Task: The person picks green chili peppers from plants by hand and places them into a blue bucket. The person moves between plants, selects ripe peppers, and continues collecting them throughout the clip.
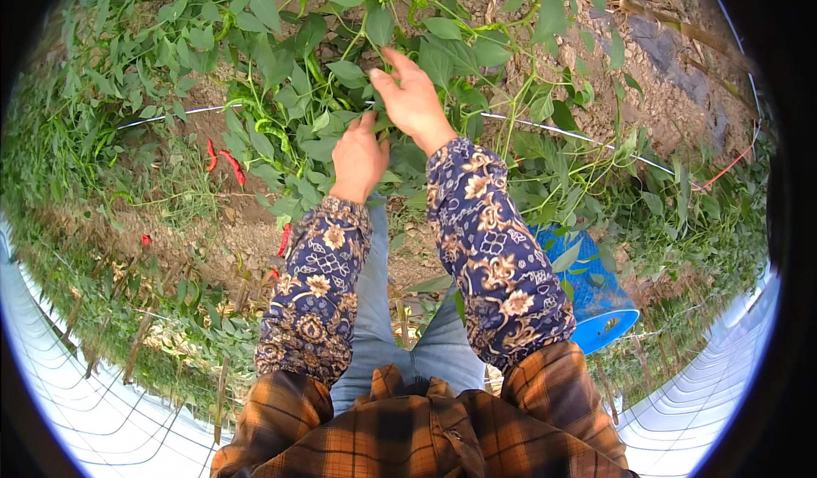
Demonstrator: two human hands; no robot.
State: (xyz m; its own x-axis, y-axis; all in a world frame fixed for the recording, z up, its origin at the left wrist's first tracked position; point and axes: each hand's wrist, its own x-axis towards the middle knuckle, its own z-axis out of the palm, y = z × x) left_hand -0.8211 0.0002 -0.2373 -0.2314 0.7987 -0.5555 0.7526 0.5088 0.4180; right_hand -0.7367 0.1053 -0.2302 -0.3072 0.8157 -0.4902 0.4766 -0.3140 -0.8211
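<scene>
My left hand (362, 159) reaches into the leaves of a pepper plant (319, 146), its fingertips partly hidden by foliage. Whether it grips a stem or a pepper there cannot be told. Just above and to the right, my right hand (412, 98) is over the same plant with thumb and fingers apart, and no object shows in it. Wrinkled green chili peppers (274, 133) hang left of my hands. Another green pepper (314, 68) hangs among the stems above my left hand. Patterned sleeve covers reach to both wrists.
A white string (562, 131) runs across the row through the plants. Red chili peppers (233, 167) lie on the soil at left, and another red pepper (284, 238) shows beside my left sleeve. A blue bucket (590, 293) lies partly behind my right forearm. Wooden stakes (139, 344) stand behind.
</scene>
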